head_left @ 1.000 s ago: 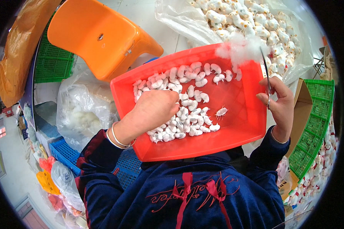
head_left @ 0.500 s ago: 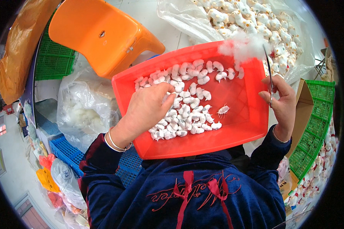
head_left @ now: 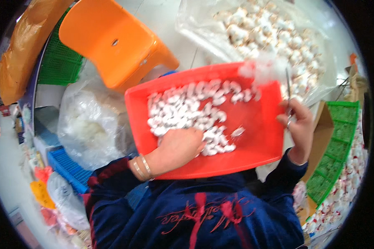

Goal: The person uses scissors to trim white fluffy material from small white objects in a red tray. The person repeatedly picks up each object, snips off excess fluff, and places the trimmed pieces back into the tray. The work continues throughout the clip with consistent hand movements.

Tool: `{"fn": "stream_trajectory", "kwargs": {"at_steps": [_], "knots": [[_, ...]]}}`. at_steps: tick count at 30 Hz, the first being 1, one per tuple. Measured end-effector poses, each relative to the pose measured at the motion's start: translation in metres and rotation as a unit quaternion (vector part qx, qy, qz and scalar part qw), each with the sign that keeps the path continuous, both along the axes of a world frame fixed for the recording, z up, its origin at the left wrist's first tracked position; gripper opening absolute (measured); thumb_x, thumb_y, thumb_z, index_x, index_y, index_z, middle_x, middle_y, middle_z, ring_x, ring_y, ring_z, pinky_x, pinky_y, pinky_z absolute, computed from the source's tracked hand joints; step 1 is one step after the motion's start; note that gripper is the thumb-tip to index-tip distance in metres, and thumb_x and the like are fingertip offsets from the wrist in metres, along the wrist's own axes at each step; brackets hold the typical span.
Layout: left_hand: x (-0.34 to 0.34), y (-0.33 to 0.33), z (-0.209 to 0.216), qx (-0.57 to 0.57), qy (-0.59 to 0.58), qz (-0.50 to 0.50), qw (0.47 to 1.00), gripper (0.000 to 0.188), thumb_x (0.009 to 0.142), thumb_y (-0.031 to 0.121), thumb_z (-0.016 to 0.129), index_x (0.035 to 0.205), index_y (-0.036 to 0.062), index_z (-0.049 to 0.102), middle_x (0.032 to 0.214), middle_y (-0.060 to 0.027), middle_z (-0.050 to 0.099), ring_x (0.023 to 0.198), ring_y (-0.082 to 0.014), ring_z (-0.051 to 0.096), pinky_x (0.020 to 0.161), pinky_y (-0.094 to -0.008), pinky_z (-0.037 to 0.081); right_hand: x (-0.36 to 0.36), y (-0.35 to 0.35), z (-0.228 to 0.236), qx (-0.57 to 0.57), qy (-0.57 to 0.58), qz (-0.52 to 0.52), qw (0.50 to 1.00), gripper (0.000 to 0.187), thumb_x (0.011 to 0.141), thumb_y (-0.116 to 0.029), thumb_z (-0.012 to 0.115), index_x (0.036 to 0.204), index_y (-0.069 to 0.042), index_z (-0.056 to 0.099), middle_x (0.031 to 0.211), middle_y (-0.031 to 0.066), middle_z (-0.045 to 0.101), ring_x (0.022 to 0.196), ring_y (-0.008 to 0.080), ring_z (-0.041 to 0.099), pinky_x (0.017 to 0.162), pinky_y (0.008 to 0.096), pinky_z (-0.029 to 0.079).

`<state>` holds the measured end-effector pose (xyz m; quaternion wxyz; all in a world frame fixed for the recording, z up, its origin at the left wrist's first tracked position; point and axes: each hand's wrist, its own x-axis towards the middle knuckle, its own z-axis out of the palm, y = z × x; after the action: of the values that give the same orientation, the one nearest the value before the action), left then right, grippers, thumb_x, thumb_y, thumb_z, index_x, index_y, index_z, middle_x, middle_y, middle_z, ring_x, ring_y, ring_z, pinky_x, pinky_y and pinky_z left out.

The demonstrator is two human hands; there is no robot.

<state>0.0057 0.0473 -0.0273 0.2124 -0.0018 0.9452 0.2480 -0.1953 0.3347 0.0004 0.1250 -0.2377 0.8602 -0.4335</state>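
A red plastic tray (head_left: 274,145) lies across my lap, tilted slightly. Inside it are many small white curved stuffed pieces (head_left: 176,108), crowded to the left and along the far side. My left hand (head_left: 180,143) reaches over the tray's near left, its fingers curled down among the pieces; what the fingertips hold is hidden. My right hand (head_left: 299,124) is closed on a slim metal forceps-like tool (head_left: 289,83) pointing up, beside the tray's right wall. White fluffy stuffing (head_left: 264,69) rests on the far right rim near the tool's tip. One lone piece (head_left: 237,132) lies apart at mid-tray.
An orange plastic chair (head_left: 108,41) stands at the far left. Nearby is a clear bag of stuffing (head_left: 85,128). White plush items (head_left: 274,33) fill a large clear bag at the far right. A cardboard box (head_left: 320,137) and green crate (head_left: 334,153) flank my right side.
My left hand has moved nearer to me and slightly right, from mid-tray to the near pieces. The tray sits a little lower in view. My right hand keeps the tool upright.
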Motion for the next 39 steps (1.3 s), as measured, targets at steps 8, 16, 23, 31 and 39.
{"fn": "stream_trajectory", "kwargs": {"at_steps": [8,16,23,31,39], "knots": [[-0.006,-0.002,0.010,0.041,0.028,-0.001,0.999,0.028,0.095,0.028,0.061,0.087,0.0021,0.065,0.082,-0.0189,0.070,0.076,-0.0392,0.070,0.065,-0.0510,0.055,-0.003,0.004,0.014,-0.165,-0.164,0.037,0.972,0.038,0.073,-0.019,0.089,0.099,0.003,0.073,0.078,-0.0023,0.058,0.073,0.0078,0.052,0.067,0.0243,0.040],[0.002,-0.007,0.017,0.060,0.051,0.031,0.996,0.028,0.096,0.028,0.061,0.088,0.0015,0.064,0.079,-0.0192,0.070,0.071,-0.0393,0.070,0.064,-0.0508,0.055,0.005,-0.002,0.015,-0.299,-0.196,0.124,0.926,0.058,0.070,-0.051,0.091,0.082,0.001,0.067,0.068,-0.0005,0.052,0.070,0.0160,0.051,0.061,0.0327,0.037],[0.009,-0.012,0.021,0.087,0.073,0.055,0.992,0.029,0.093,0.031,0.066,0.090,0.0024,0.064,0.079,-0.0175,0.070,0.073,-0.0380,0.070,0.064,-0.0488,0.055,0.007,0.012,0.006,-0.324,-0.191,0.169,0.911,0.048,0.065,-0.028,0.097,0.099,0.001,0.078,0.103,0.0111,0.074,0.089,0.0206,0.065,0.080,0.0347,0.047],[0.006,-0.017,0.027,0.101,0.066,0.077,0.990,0.032,0.091,0.033,0.070,0.096,0.0026,0.065,0.082,-0.0174,0.071,0.076,-0.0379,0.071,0.068,-0.0486,0.055,0.014,0.002,0.020,-0.276,-0.206,0.150,0.927,0.049,0.067,-0.020,0.095,0.108,0.001,0.078,0.122,0.0130,0.073,0.123,0.0288,0.064,0.110,0.0436,0.042],[0.003,-0.018,0.052,0.447,0.003,0.147,0.882,0.073,0.093,0.038,0.075,0.148,0.0007,0.044,0.103,-0.0146,0.072,0.087,-0.0260,0.073,0.080,-0.0413,0.058,0.004,-0.009,0.018,-0.092,-0.031,0.269,0.958,0.038,0.063,-0.008,0.091,0.096,-0.001,0.074,0.080,0.0109,0.063,0.077,0.0273,0.060,0.070,0.0372,0.046]]}}
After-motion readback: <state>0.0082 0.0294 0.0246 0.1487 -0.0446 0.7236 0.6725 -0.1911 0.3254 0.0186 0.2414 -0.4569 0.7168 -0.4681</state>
